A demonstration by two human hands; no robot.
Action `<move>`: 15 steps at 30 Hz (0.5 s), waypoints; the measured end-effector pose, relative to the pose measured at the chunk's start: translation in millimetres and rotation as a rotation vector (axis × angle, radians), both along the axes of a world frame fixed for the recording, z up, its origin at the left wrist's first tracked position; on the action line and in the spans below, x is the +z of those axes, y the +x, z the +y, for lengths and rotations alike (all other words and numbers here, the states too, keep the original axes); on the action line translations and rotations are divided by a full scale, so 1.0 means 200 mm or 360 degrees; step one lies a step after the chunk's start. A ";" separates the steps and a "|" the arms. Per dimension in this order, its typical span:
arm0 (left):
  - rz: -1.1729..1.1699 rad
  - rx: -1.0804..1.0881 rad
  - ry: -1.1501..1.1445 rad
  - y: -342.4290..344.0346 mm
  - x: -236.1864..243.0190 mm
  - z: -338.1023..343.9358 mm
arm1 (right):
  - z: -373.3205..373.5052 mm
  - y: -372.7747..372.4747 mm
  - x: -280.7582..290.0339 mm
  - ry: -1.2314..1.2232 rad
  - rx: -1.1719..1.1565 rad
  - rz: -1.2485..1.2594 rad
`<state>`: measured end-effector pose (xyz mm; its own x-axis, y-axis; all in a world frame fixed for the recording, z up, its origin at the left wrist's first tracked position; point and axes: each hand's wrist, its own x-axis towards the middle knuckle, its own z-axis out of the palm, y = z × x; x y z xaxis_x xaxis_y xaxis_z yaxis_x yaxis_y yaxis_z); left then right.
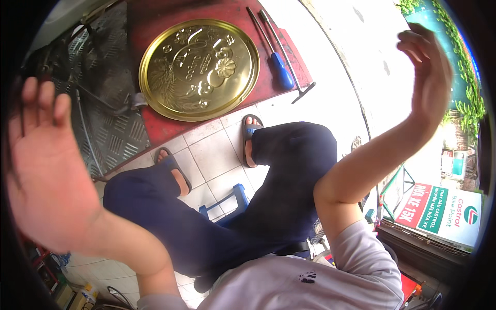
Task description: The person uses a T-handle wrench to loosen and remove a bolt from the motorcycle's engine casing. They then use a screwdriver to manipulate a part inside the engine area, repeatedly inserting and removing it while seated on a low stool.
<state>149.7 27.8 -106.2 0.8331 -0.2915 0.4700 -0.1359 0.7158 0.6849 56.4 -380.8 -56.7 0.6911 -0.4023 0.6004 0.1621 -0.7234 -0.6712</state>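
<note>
Palm showing, the person's left hand is up, open and empty, well to the left of the round gold tray. Beside the tray I see a treadplate sheet. The tray itself lies flat on a red platform. Just right of it lie a blue-handled screwdriver and a T-handled tool. Farthest right of the tray, the right hand is raised, open, fingers loosely bent.

round golden tray on red surface
</note>
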 end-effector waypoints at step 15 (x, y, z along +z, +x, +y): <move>-0.0056 0.1403 0.2797 0.30 -0.33 0.32 | 0.03 0.59 -0.82 -0.0562 0.0123 0.1295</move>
